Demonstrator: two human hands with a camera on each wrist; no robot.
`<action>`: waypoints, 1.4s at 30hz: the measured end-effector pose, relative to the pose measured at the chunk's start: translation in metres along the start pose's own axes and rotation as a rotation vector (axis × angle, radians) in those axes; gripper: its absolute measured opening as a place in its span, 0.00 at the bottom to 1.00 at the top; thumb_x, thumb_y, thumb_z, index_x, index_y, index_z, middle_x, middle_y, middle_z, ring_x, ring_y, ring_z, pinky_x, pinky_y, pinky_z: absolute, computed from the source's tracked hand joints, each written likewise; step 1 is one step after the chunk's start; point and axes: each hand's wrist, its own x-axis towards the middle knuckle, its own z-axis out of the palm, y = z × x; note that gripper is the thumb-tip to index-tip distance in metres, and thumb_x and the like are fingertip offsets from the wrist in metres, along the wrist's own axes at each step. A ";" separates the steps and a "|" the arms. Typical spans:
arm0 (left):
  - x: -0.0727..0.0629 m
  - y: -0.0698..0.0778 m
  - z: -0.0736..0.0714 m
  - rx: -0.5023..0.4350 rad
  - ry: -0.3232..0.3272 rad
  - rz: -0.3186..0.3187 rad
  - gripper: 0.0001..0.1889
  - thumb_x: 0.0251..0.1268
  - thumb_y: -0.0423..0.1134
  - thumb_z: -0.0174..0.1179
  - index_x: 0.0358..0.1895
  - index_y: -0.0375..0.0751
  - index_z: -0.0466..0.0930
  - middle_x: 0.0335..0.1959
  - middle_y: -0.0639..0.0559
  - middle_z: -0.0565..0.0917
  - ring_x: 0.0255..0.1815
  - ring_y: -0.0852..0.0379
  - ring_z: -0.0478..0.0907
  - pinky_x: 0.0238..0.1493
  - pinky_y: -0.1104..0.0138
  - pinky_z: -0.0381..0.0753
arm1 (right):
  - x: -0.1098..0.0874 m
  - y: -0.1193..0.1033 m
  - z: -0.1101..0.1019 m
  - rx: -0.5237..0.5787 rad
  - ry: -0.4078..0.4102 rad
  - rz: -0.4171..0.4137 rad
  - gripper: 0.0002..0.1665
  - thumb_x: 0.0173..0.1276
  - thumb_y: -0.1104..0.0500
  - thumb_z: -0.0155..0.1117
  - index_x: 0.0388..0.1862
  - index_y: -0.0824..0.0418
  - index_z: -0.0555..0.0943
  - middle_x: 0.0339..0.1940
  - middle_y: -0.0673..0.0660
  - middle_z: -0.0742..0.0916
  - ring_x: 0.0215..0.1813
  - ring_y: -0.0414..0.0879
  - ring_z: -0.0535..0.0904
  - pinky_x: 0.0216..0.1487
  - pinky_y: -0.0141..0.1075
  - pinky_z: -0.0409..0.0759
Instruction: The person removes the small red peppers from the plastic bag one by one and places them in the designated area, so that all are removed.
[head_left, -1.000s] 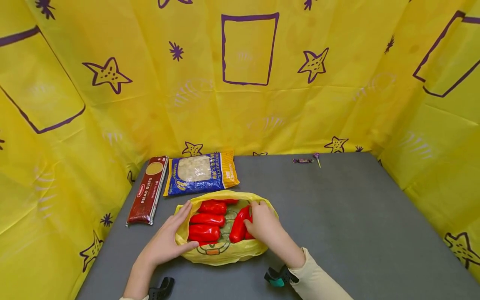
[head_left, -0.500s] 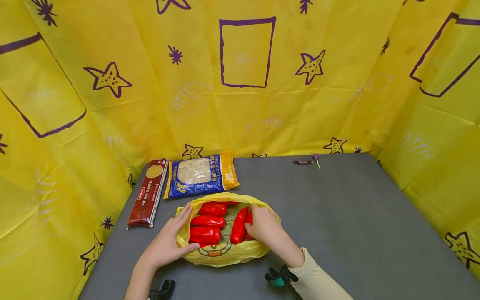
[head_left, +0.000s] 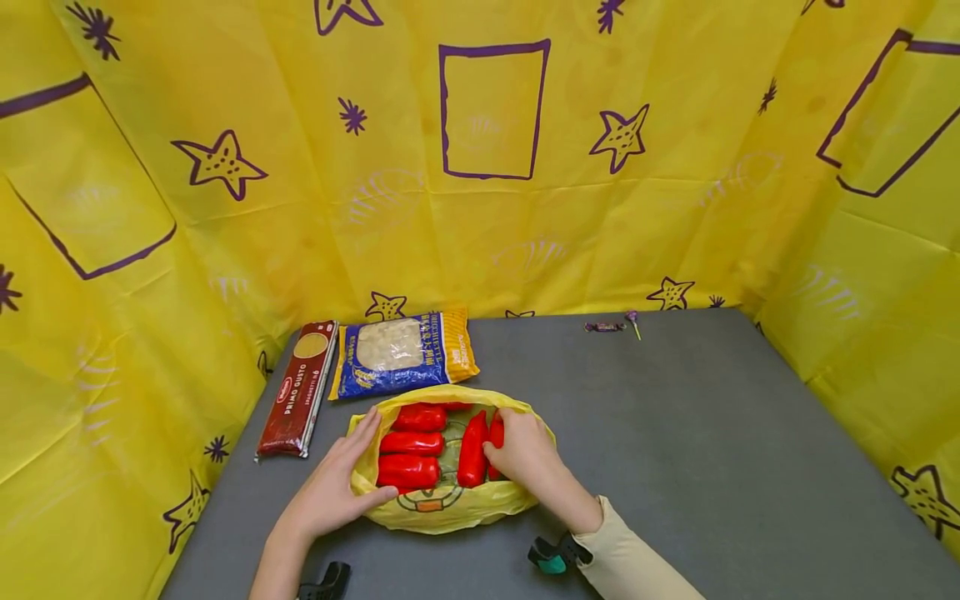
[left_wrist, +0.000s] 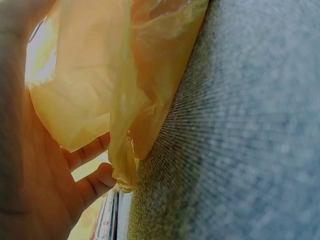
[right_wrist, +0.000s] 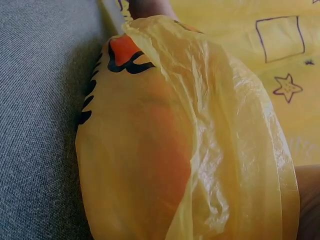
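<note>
Many red peppers (head_left: 409,472) lie in a yellow bag (head_left: 480,507); the left hand (head_left: 337,483) touches it, grip wide. The right hand (head_left: 527,450) reaches inside; I can't tell its grip.

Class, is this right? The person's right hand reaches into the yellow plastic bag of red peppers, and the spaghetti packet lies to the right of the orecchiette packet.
No: the spaghetti packet lies to the left of the orecchiette packet, as the head view shows. The person's right hand reaches into the yellow plastic bag of red peppers.

Left hand (head_left: 337,487) spreads while right hand (head_left: 527,450) curls
</note>
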 end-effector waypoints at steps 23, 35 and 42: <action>-0.002 0.001 0.001 0.000 -0.016 -0.021 0.57 0.60 0.66 0.73 0.87 0.48 0.53 0.89 0.50 0.53 0.85 0.33 0.55 0.78 0.31 0.54 | 0.000 0.002 -0.005 0.041 -0.080 -0.020 0.22 0.57 0.56 0.78 0.46 0.65 0.83 0.36 0.57 0.88 0.36 0.51 0.82 0.38 0.43 0.82; 0.000 0.003 0.001 -0.004 -0.019 -0.024 0.60 0.58 0.67 0.73 0.88 0.49 0.50 0.89 0.49 0.51 0.85 0.32 0.55 0.79 0.31 0.54 | -0.003 -0.010 -0.017 0.175 -0.068 0.017 0.28 0.56 0.56 0.79 0.57 0.61 0.83 0.45 0.59 0.90 0.42 0.53 0.84 0.40 0.46 0.89; 0.001 0.000 0.003 -0.009 -0.022 -0.024 0.61 0.58 0.67 0.73 0.88 0.48 0.49 0.89 0.48 0.51 0.84 0.32 0.55 0.78 0.31 0.55 | -0.002 -0.012 -0.024 0.293 -0.098 -0.058 0.28 0.57 0.58 0.78 0.57 0.58 0.83 0.29 0.54 0.86 0.31 0.44 0.79 0.27 0.34 0.81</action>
